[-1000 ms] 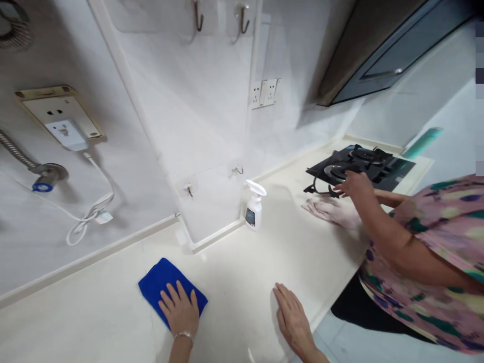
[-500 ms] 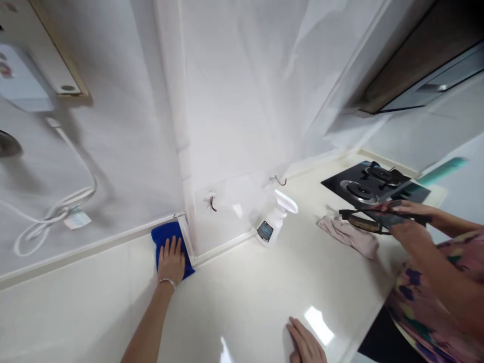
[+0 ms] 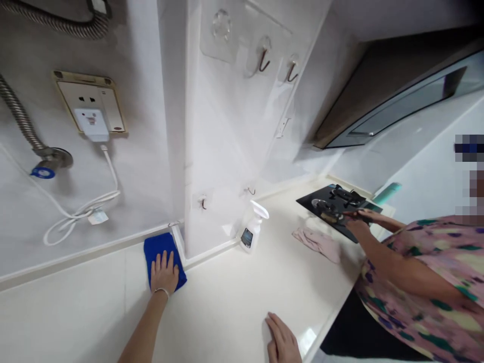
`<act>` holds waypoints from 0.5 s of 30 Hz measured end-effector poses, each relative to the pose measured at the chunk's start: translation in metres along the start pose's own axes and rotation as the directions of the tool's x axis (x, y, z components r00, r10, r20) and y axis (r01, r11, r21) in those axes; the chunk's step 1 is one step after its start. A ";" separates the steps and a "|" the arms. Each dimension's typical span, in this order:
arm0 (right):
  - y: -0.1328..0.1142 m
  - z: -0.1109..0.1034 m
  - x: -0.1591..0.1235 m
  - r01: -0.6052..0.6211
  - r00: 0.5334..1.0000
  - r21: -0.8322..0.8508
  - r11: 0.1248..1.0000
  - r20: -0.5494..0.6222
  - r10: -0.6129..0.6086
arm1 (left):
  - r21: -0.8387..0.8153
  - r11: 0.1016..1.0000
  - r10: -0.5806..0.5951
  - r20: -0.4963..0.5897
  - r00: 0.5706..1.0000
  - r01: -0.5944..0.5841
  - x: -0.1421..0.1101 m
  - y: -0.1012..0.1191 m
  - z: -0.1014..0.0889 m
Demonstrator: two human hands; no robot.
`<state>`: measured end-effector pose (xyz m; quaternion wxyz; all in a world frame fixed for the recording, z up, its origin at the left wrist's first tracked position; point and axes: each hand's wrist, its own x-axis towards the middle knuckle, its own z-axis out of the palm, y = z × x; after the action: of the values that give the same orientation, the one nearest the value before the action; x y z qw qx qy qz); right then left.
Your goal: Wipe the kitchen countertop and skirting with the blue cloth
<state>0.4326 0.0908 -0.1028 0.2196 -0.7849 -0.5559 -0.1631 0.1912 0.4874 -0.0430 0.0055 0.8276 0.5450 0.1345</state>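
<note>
One camera, worn on the person's head, looks forward and down from above the hands, its view rolled so the white wall [image 3: 242,126] runs aslant. It faces a corner of the cream countertop [image 3: 227,312], near the left hand [image 3: 164,274] and right hand [image 3: 283,340] at the frame's lower edge, with the gas hob [image 3: 321,194] farther off.

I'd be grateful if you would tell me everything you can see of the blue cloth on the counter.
The blue cloth is a bright blue, soft-looking rectangular pad, apparently folded. It lies flat on the pale countertop, its edge against a white trim strip at the wall corner. The person's left hand presses on it, fingers spread.
</note>
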 end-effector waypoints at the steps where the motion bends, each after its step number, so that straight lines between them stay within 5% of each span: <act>1: -0.003 -0.002 0.001 -0.010 1.000 0.002 1.000 0.004 0.010 | -0.003 1.000 0.015 -0.001 1.000 -0.015 -0.015 0.001 -0.002; 10: -0.014 -0.002 -0.001 -0.112 0.994 0.059 0.992 0.026 0.111 | -0.066 0.988 0.130 -0.102 0.986 -0.137 -0.161 0.002 -0.013; 15: -0.013 -0.003 -0.002 -0.081 0.997 0.088 0.993 -0.012 0.082 | -0.164 0.981 0.104 -0.033 0.994 -0.108 -0.185 -0.004 -0.023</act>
<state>0.4192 0.0910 -0.0993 0.2645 -0.7953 -0.5283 -0.1357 0.1136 0.3190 -0.0611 0.0605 0.8503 0.4873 0.1892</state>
